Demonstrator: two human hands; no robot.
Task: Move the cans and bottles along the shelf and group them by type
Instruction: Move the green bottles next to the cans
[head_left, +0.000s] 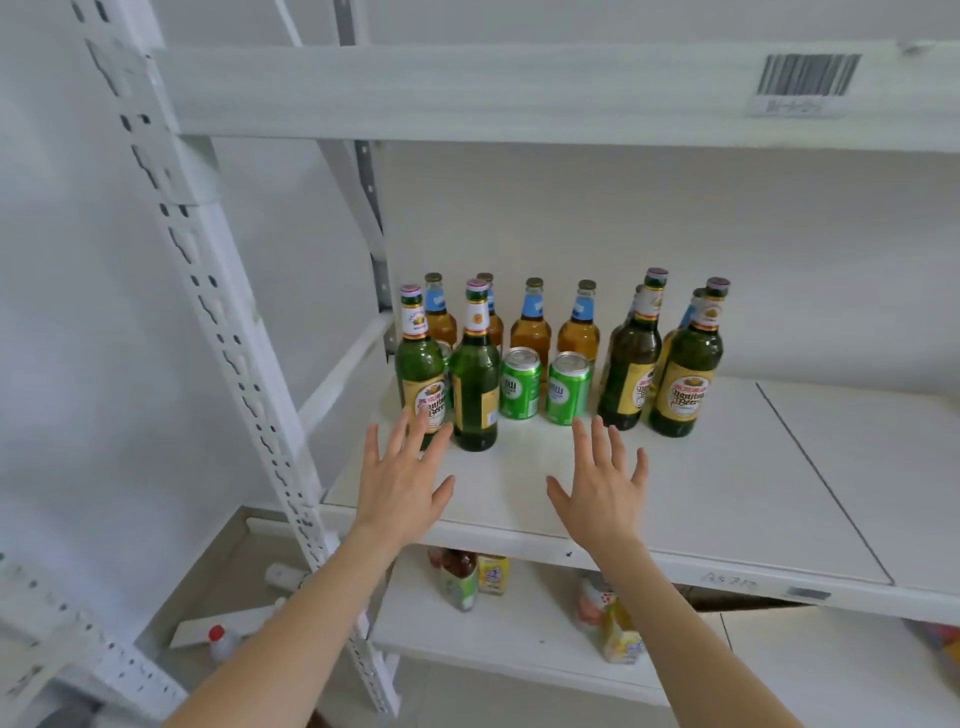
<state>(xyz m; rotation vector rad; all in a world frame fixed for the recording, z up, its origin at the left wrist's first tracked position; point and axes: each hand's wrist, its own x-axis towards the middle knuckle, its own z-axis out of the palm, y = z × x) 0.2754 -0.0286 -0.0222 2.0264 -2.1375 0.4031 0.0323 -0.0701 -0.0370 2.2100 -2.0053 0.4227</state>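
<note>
On the white shelf (727, 493) stand several green beer bottles: two at the left (475, 374) and two at the right (685, 384). Between them sit two green cans (519, 384), with a third can partly hidden behind the left bottles. A back row holds several amber bottles with blue neck labels (532, 325). My left hand (400, 478) hovers with fingers spread just in front of the leftmost green bottle (420, 369). My right hand (602, 483) is spread out in front of the right can (569, 389). Neither hand holds anything.
A white perforated upright (218, 312) stands at the left, close to my left forearm. The upper shelf beam (519, 88) carries a barcode label. The shelf below holds several drink bottles and packs (467, 577). A red-capped bottle (223, 642) lies on the floor.
</note>
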